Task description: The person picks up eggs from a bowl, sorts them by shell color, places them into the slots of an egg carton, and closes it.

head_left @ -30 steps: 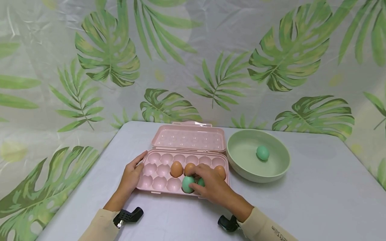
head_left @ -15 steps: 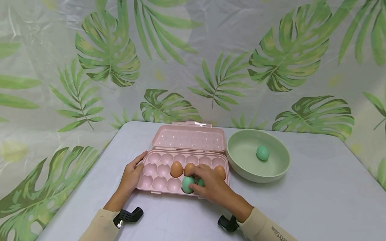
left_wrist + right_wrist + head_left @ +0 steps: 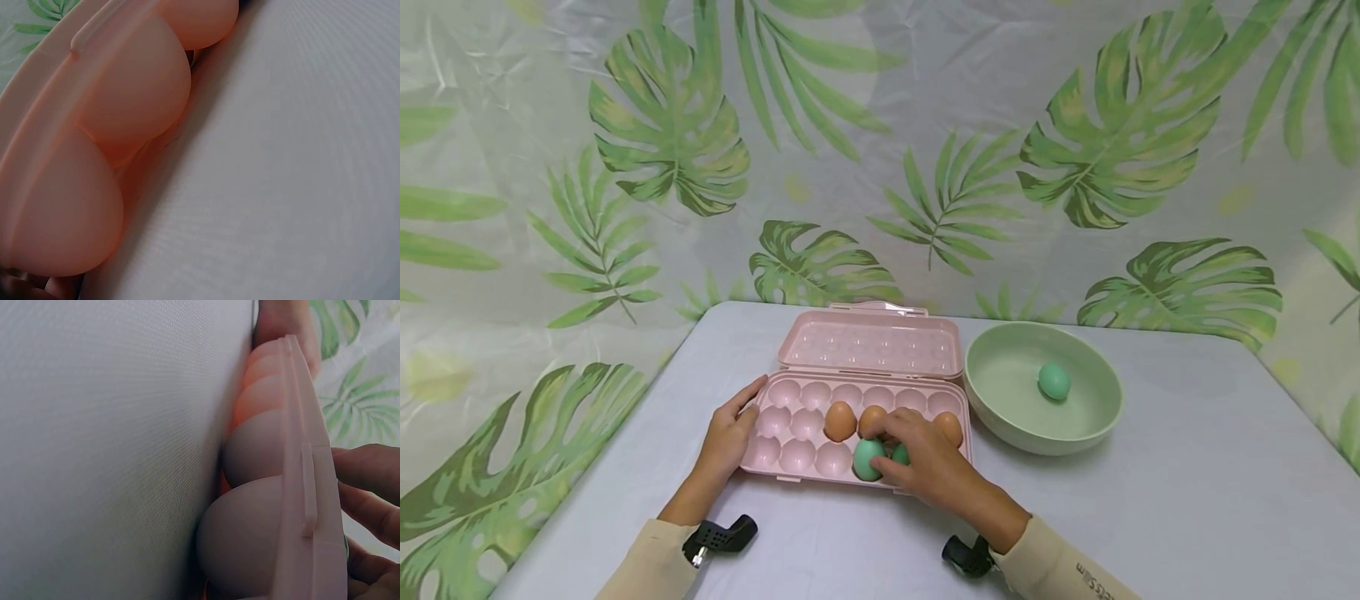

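A pink egg carton (image 3: 797,479) lies with its lid folded back. My left hand (image 3: 727,435) holds its left end; in the left wrist view, fingertips (image 3: 28,287) show low beside the cups. My right hand (image 3: 928,458) reaches over the carton's right half, its thumb and forefinger pinching a green egg (image 3: 867,460) in the front row. Another green egg (image 3: 901,454) is partly hidden under that hand. In the middle row sit a brown egg (image 3: 840,422), a second brown egg (image 3: 871,419) and, right of the hand, a third brown egg (image 3: 949,428).
A light green bowl (image 3: 1000,425) stands close to the carton's right side, with one green egg (image 3: 1054,381) inside. The carton's lid (image 3: 872,337) lies toward the table's back edge. White cloth covers the table (image 3: 1187,467); a leaf-patterned curtain (image 3: 955,108) hangs behind.
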Tool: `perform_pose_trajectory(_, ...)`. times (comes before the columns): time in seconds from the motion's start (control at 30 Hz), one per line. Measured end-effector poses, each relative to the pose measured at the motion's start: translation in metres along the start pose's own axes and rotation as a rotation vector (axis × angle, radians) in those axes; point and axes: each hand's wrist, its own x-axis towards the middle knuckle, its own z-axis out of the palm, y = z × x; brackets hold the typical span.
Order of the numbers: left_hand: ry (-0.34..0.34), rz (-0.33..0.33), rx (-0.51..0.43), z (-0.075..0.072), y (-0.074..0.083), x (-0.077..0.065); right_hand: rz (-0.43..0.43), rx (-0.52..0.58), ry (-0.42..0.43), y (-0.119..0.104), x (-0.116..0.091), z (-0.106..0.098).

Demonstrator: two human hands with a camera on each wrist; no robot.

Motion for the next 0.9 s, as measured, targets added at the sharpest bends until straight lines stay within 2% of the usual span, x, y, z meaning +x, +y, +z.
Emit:
perform_pose_trajectory(0.53, -0.003, -0.022, 0.007, -0.0003, -0.0005, -0.0002, -0.043, -0.008, 0.014, 0.0018, 0.0003, -0.0007)
perform_pose_trajectory(0.9, -0.012, -0.005, -0.015, -0.0011, 0.0000, -0.0016, 0.026, 0.168, 0.001, 0.0014, 0.0007, -0.0058)
